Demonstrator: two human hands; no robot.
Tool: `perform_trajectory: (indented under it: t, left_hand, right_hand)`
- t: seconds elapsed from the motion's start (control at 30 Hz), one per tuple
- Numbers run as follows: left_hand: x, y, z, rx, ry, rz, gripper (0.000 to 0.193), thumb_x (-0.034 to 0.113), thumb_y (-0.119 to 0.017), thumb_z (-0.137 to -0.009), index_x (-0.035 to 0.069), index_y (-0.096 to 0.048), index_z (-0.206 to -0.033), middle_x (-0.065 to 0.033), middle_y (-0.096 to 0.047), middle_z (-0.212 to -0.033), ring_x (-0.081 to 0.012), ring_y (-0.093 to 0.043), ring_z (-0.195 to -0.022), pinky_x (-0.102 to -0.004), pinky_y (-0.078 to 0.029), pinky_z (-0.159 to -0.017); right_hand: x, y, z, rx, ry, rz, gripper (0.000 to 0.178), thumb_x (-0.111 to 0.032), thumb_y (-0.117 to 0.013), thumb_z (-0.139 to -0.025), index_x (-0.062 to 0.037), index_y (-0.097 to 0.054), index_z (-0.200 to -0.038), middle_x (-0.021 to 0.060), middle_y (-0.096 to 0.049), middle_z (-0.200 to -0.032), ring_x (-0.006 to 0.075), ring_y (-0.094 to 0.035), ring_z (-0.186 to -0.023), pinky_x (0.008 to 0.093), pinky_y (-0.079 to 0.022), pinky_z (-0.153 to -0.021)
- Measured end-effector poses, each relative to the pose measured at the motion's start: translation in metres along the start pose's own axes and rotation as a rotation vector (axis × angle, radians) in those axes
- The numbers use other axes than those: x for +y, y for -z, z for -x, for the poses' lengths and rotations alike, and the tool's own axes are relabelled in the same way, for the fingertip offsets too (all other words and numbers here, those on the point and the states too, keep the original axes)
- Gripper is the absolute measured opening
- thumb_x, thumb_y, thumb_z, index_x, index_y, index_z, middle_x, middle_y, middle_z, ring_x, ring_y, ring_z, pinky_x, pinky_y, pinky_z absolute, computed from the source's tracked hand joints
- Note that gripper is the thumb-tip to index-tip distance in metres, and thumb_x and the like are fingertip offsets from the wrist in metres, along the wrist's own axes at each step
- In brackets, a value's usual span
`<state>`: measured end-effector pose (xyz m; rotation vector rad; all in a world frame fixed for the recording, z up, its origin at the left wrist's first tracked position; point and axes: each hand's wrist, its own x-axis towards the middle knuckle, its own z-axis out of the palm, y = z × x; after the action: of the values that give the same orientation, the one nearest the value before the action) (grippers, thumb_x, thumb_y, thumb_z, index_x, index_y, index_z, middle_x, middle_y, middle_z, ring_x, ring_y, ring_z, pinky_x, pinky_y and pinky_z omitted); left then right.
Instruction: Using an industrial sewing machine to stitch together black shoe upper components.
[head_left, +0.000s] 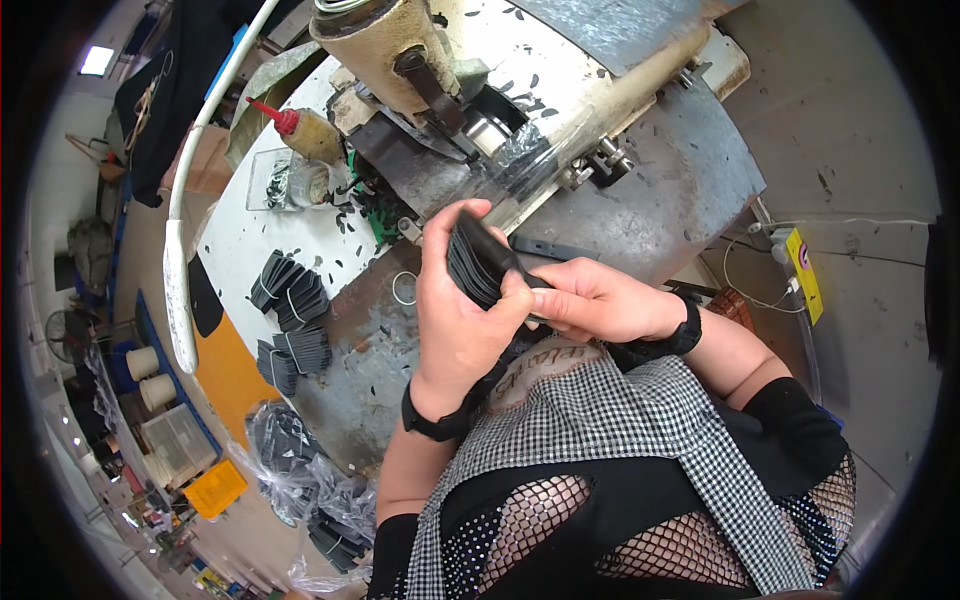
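Note:
A stack of thin black flat pieces [476, 262] is held up in front of my chest, its layered edges fanned slightly. My left hand [452, 318] wraps round it, fingers on the far side and thumb at the near end. My right hand [600, 300] pinches the stack's right end, with its thumb close to the left thumb. What the pieces are made of I cannot tell. A thin pale rubber band [404, 288] lies on the metal table just left of my left hand. Further left sit banded bundles of similar black pieces [292, 355].
A beige machine [385, 60] with a metal roller stands beyond my hands. Black scraps litter the white tabletop [235, 235]. A red-tipped bottle [310, 135] and a clear plastic box [268, 180] stand at its left. A white lamp arm [178, 290] hangs at left; a plastic bag [320, 490] lies below.

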<state>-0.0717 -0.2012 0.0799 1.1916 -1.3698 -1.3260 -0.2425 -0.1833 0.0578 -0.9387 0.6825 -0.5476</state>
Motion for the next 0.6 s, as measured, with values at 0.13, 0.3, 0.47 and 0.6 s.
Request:
perform_trajectory:
  t: [0.13, 0.3, 0.47, 0.6]
  left_hand:
    - [-0.001, 0.001, 0.0, -0.038, 0.055, -0.012, 0.04, -0.002, -0.058, -0.078, -0.001, -0.045, -0.117, -0.0038, -0.056, -0.088, -0.0075, -0.053, -0.079, -0.0209, -0.045, -0.073]
    - [-0.01, 0.004, -0.003, 0.066, 0.06, 0.266, 0.017, 0.008, -0.054, -0.092, -0.003, -0.052, -0.104, -0.0048, -0.056, -0.079, -0.0098, -0.054, -0.072, -0.0247, -0.047, -0.066]
    - [-0.017, 0.031, -0.012, 0.171, 0.259, 0.534, 0.023, 0.02, -0.048, -0.097, -0.001, -0.056, -0.099, -0.0102, -0.062, -0.086, -0.0157, -0.06, -0.072, -0.029, -0.05, -0.068]
    - [-0.028, 0.13, -0.059, 0.29, 0.043, -0.082, 0.023, 0.015, -0.05, -0.093, 0.0, -0.06, -0.107, -0.0108, -0.064, -0.1, -0.0139, -0.06, -0.083, -0.0283, -0.049, -0.075]
  right_hand:
    - [-0.001, -0.001, -0.001, 0.055, 0.144, 0.328, 0.033, -0.031, -0.047, -0.098, -0.0008, -0.052, -0.085, 0.0018, -0.05, -0.067, 0.0129, -0.046, -0.061, 0.0294, -0.041, -0.058]
    - [-0.011, -0.005, 0.0, 0.017, 0.2, 0.442, 0.03, -0.028, -0.048, -0.097, 0.0009, -0.051, -0.088, 0.0078, -0.05, -0.066, 0.017, -0.047, -0.06, 0.032, -0.042, -0.059]
    - [-0.015, -0.002, 0.008, 0.032, 0.009, 0.107, 0.03, -0.029, -0.047, -0.098, -0.0028, -0.055, -0.087, -0.003, -0.043, -0.06, 0.0084, -0.038, -0.05, 0.0235, -0.033, -0.046]
    - [-0.017, 0.015, 0.018, 0.07, 0.043, -0.194, 0.03, -0.03, -0.046, -0.098, -0.0041, -0.056, -0.087, -0.0071, -0.04, -0.059, 0.0043, -0.034, -0.048, 0.0197, -0.027, -0.043]
